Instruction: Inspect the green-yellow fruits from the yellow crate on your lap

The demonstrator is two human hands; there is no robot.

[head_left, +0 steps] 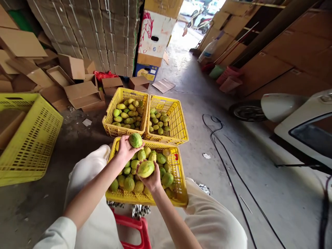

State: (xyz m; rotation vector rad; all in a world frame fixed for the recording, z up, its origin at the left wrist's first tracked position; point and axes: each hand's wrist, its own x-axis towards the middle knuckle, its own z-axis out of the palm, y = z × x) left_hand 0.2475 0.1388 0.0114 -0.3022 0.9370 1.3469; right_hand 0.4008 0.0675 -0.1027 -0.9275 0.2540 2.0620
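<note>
My left hand (126, 149) is closed around a round green fruit (135, 140) with a bumpy skin, above the far left side of the near yellow crate (183, 183). Closer to me, my right hand (153, 180) grips an oval yellow-green fruit (145, 169) over the middle of that crate. Below both hands lie many similar fruits (129, 184), some greener and some more yellow. Two more yellow crates stand just beyond: the left one (110, 129) holds many fruits, and the right one (178, 119) has a smaller heap on its left side.
At the far left is a large yellow-green crate (38, 138) with cardboard inside. Opened cardboard boxes (83, 93) lie behind it. A red plastic stool (141, 224) stands under the near crate. A black cable (228, 155) runs across the floor, beside a white scooter (298, 117).
</note>
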